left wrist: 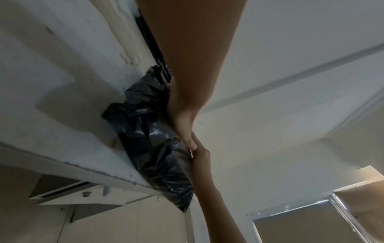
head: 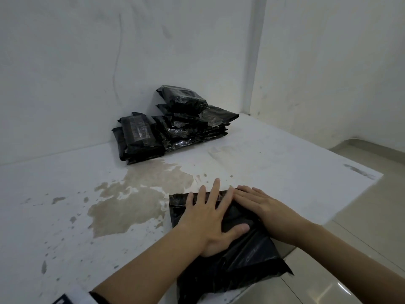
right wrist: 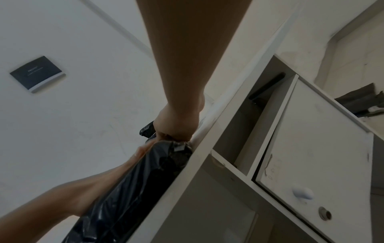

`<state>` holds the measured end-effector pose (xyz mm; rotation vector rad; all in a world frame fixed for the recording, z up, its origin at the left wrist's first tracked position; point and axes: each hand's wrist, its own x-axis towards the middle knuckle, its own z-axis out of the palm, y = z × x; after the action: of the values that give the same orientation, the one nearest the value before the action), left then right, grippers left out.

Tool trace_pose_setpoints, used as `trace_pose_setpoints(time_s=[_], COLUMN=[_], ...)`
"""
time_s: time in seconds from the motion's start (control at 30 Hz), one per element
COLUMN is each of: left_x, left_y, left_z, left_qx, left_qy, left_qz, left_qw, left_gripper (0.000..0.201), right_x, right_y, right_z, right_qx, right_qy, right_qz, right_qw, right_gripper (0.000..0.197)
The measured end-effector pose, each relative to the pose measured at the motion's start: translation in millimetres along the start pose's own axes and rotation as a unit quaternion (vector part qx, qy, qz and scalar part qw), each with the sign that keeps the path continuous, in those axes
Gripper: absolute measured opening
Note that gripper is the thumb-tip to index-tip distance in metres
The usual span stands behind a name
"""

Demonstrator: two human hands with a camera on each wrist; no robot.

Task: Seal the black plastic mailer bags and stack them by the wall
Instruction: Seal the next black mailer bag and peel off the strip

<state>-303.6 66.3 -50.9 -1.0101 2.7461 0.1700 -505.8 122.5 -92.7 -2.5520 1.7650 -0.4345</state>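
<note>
A black plastic mailer bag (head: 241, 260) lies at the front right of the white table (head: 285, 161), its near corner hanging over the edge. Both hands lie flat on its far end with straight fingers. My left hand (head: 210, 213) presses the folded flap, and its thumb lies across the bag's middle. My right hand (head: 260, 205) presses beside it, fingertips touching the left hand's fingers. The left wrist view shows the bag (left wrist: 153, 139) under the left hand (left wrist: 182, 118). The right wrist view shows the right hand (right wrist: 176, 128) on the bag (right wrist: 135, 189). A pile of several taped black bags (head: 175, 123) sits against the wall.
A large brownish stain (head: 142, 194) marks the tabletop between the pile and the bag. The table's right edge drops to a tiled floor (head: 372, 238). White cabinet doors and drawers (right wrist: 301, 148) sit below the tabletop.
</note>
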Motion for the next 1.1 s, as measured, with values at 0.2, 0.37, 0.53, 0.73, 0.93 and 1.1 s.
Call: trace_pose_setpoints(time_s=[0.2, 0.37, 0.53, 0.73, 0.93, 1.1], left_x=[1.0, 0.0, 0.4, 2.1, 2.0, 3.4], left_y=[0.4, -0.6, -0.8, -1.3, -1.4, -2.4], left_z=[1.7, 2.3, 1.7, 0.7, 2.1, 2.5], left_qx=[-0.028, -0.037, -0.032, -0.022, -0.035, -0.031], left_qy=[-0.018, -0.02, -0.022, -0.03, -0.034, -0.03], left_qz=[0.006, 0.009, 0.008, 0.015, 0.016, 0.019], left_qw=[0.999, 0.999, 0.999, 0.999, 0.999, 0.999], left_gripper=[0.078, 0.078, 0.079, 0.088, 0.09, 0.087], right_x=[-4.8, -5.8, 14.6, 77.2, 134.9, 135.9], right_y=[-1.4, 5.5, 10.4, 22.8, 50.6, 62.6], right_z=[5.7, 12.9, -2.6, -51.9, -33.6, -29.6], right_qx=[0.075, 0.102, 0.182, 0.229, -0.047, -0.077], right_qy=[0.085, 0.155, 0.228, 0.059, -0.063, -0.116], right_qz=[0.005, 0.003, 0.061, 0.178, 0.213, 0.191], right_qw=[0.994, 0.983, 0.955, 0.955, 0.974, 0.972], right_gripper=[0.057, 0.06, 0.04, 0.024, 0.038, 0.041])
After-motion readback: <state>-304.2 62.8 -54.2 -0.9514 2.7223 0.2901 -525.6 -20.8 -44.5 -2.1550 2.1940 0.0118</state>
